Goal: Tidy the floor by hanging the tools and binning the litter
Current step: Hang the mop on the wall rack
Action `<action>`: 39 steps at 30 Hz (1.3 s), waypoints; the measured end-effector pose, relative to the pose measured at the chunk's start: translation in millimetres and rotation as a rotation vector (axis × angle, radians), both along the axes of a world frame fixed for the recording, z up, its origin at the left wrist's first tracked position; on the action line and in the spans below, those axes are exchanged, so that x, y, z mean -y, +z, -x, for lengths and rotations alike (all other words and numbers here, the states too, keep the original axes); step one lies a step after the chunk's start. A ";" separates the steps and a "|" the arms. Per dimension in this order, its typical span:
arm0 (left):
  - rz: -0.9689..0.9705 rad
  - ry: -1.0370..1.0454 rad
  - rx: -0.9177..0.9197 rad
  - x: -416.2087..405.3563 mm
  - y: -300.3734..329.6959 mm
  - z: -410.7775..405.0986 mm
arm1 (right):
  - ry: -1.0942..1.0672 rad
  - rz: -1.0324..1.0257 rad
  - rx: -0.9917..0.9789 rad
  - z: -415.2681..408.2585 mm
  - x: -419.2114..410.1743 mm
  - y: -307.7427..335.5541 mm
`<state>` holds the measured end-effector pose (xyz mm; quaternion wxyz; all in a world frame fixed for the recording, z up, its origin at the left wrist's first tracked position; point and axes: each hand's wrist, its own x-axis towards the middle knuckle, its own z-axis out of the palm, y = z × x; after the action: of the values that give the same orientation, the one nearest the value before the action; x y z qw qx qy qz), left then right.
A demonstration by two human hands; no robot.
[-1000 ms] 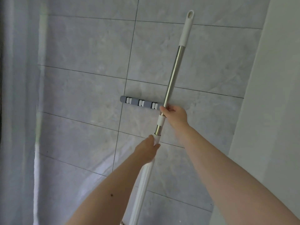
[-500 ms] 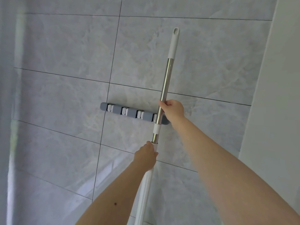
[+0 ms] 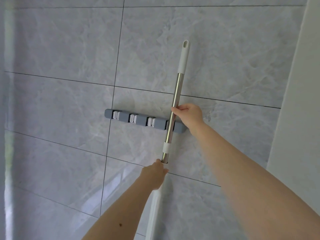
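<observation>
A long mop handle (image 3: 177,94) of shiny steel with a white tip stands nearly upright against the grey tiled wall. It crosses the rightmost clip of a grey wall rack (image 3: 142,120) that carries several white clips. My right hand (image 3: 187,114) grips the steel tube just above the rack. My left hand (image 3: 154,175) holds the white lower part of the handle below the rack. The mop's head is out of view at the bottom.
A white wall or door frame (image 3: 297,101) juts out on the right. A pale curtain-like strip (image 3: 7,118) runs down the left edge. Three clips on the rack's left side hold nothing.
The handle has shifted down and to the right along the wall, from beside the rack's end to lying across the rightmost clip. Both hands kept their grip.
</observation>
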<state>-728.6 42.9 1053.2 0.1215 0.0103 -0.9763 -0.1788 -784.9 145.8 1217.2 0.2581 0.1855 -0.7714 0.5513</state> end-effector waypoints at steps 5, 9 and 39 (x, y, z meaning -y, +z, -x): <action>0.011 -0.024 -0.009 2.0 -0.7 3.5 | -0.001 0.034 -0.027 1.0 6.6 3.2; 0.149 -0.044 0.006 1.9 0.5 5.0 | -0.015 0.150 -0.008 3.0 7.8 -1.7; 0.155 -0.004 -0.045 30.0 -17.2 16.7 | -0.468 -0.270 -0.235 -37.5 21.3 -39.0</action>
<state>-745.3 12.9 1036.1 0.1436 -0.0052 -0.9842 -0.1031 -747.3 124.5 1178.1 0.4387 0.0977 -0.8245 0.3439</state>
